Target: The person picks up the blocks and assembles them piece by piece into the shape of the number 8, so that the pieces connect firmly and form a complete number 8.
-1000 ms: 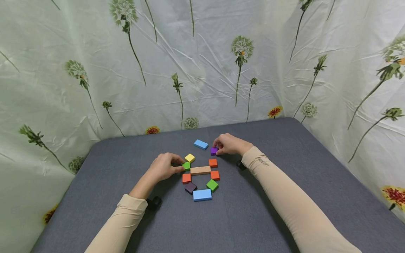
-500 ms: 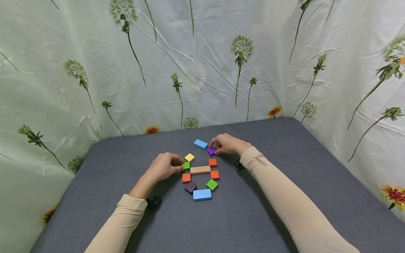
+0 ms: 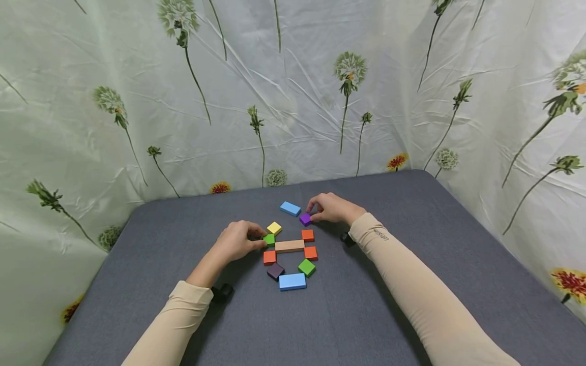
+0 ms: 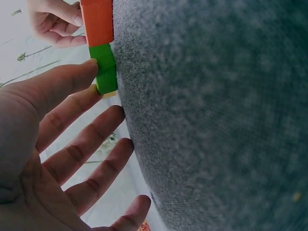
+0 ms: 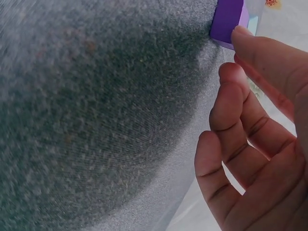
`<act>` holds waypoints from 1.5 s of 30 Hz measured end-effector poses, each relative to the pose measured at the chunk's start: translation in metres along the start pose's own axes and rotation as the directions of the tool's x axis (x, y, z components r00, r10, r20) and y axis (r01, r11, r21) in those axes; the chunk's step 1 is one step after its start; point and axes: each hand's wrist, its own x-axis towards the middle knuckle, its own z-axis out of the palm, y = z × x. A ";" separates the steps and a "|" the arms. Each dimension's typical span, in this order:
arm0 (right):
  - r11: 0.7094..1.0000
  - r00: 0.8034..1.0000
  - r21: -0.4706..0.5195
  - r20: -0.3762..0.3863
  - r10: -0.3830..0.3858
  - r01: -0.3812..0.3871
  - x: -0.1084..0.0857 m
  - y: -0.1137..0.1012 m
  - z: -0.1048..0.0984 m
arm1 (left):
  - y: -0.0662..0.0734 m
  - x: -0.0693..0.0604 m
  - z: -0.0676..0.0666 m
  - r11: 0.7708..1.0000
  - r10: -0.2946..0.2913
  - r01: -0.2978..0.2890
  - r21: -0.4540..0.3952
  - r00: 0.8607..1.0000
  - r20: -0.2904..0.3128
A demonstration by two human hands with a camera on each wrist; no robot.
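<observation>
In the head view my left hand (image 3: 238, 240) is at the left of a ring of coloured blocks, thumb and index finger pinching a green block (image 3: 269, 240). The left wrist view shows the thumb on one face of that green block (image 4: 105, 70), index fingertip at its end, other fingers spread. At the far right of the ring, my right hand (image 3: 335, 208) touches a purple block (image 3: 305, 219) with the thumb. The index finger stands just off or at its far corner; contact is unclear. In the right wrist view the thumb tip meets the purple block (image 5: 228, 21).
A light blue block (image 3: 290, 208) and yellow block (image 3: 274, 228) lie at the back. A tan block (image 3: 290, 246) crosses the middle, among orange blocks (image 3: 308, 235). Nearer are a dark purple block (image 3: 275, 271), another green block (image 3: 306, 267) and another blue block (image 3: 292, 282).
The purple block has shifted left and turned to an angle beside the light blue block. My right index finger has since drawn slightly back from it. The left hand has stayed still.
</observation>
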 end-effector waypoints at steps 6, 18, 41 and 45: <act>1.000 1.000 0.020 0.002 -0.022 0.022 0.001 0.001 0.001 | 0.000 0.000 0.000 1.000 0.009 -0.009 -0.002 1.000 -0.002; 0.993 0.993 0.026 0.033 -0.112 0.111 0.002 -0.002 0.002 | 0.001 0.001 -0.001 1.000 0.014 -0.014 0.000 1.000 -0.004; 0.997 0.993 0.014 0.083 -0.079 0.078 0.005 -0.010 0.004 | 0.000 0.000 0.000 1.000 -0.010 0.010 -0.003 1.000 -0.002; 0.997 0.993 0.012 0.089 -0.073 0.073 0.005 -0.011 0.004 | 0.000 0.000 0.001 1.000 -0.012 0.012 -0.003 1.000 0.001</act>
